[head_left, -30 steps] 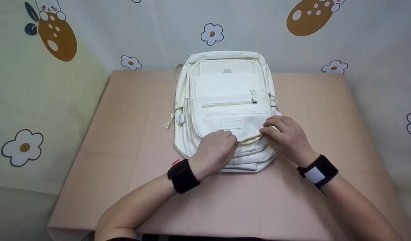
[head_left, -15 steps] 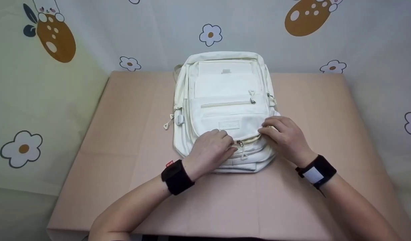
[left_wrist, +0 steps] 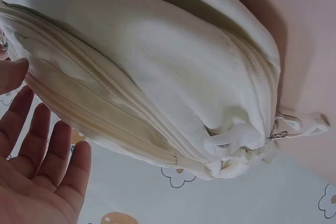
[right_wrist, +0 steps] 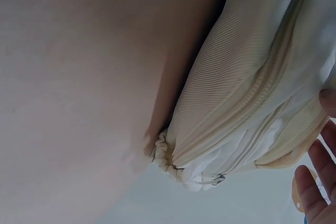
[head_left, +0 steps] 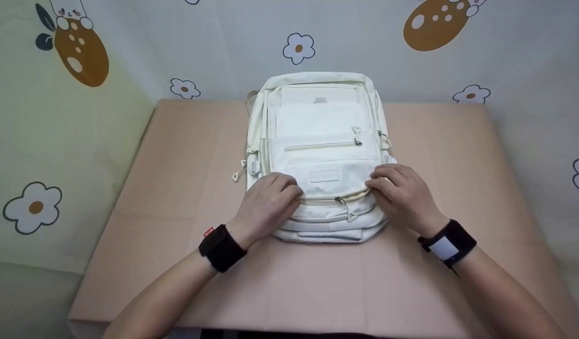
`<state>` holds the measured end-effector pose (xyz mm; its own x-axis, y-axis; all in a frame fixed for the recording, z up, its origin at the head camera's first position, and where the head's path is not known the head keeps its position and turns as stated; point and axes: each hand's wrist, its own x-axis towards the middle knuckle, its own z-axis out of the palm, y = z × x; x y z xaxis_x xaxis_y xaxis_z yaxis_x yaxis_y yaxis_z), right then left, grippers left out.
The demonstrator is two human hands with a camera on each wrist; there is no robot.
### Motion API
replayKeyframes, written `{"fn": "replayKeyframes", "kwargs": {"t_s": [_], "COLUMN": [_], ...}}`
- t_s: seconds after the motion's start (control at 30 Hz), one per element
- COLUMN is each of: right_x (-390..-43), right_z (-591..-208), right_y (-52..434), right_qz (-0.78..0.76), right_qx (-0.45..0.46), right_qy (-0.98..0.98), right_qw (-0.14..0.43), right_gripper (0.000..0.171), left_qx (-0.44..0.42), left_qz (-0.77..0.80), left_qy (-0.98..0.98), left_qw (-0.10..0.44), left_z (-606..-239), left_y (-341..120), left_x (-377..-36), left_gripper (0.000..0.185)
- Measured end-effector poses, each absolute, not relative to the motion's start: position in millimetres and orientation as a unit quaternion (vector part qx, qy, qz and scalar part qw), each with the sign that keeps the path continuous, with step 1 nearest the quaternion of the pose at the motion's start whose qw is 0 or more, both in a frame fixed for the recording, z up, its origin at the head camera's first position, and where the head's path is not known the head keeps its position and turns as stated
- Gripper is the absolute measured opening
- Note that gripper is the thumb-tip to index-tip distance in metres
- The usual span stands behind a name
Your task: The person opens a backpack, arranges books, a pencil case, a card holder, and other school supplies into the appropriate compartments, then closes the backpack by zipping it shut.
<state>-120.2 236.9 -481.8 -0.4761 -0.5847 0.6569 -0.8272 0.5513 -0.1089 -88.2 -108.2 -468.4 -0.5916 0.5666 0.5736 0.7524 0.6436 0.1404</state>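
A cream backpack (head_left: 322, 117) lies front up, top end farthest from me. The curved zipper of its front pocket is part open at the lower right. The zipper pull (head_left: 340, 201) sits mid-curve, its triangular tab hanging toward me. My left hand (head_left: 270, 200) pinches the pocket's edge at the lower left, between thumb and forefinger; in the left wrist view the other fingers (left_wrist: 55, 145) of that hand fan out beside the bag. At the lower right corner, my right hand (head_left: 404, 195) pinches the edge near the gap; the right wrist view shows its thumb (right_wrist: 329, 102) at the fabric.
A table with a pinkish-beige cover (head_left: 199, 155) bears the backpack. Behind and beside it hangs a pale curtain (head_left: 232, 47) printed with flowers. Another zipper pull (head_left: 237, 175) dangles from the bag's left side. Both wrists wear black bands (head_left: 223, 248).
My left hand has let go of the zipper pull and moved left along the pocket to its lower left edge, uncovering the pull. My right hand stays in place.
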Motion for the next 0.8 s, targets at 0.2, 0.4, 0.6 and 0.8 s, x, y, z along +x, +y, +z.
{"fn": "replayKeyframes", "kwargs": {"t_s": [0.2, 0.4, 0.6, 0.8], "right_x": [-111, -92, -83, -81], "right_z": [-477, -474, -477, -481], "right_y": [228, 206, 190, 184], "right_qz": [0.208, 0.202, 0.17, 0.182], "right_qx": [0.408, 0.415, 0.394, 0.388], "right_qy": [-0.837, -0.83, -0.846, -0.853], "right_qw": [0.299, 0.313, 0.315, 0.297], "right_gripper": [0.018, 0.01, 0.016, 0.005], "left_qx": [-0.381, -0.378, -0.372, -0.372], "left_qz": [-0.192, -0.192, -0.198, -0.201], "left_qy": [-0.869, -0.869, -0.874, -0.877], "left_qw": [0.252, 0.254, 0.24, 0.23], "left_z": [-472, -474, -472, -471], "left_y": [-109, -107, -107, -107], "left_x": [-90, -90, -89, -88], "left_gripper": [0.006, 0.006, 0.004, 0.004]}}
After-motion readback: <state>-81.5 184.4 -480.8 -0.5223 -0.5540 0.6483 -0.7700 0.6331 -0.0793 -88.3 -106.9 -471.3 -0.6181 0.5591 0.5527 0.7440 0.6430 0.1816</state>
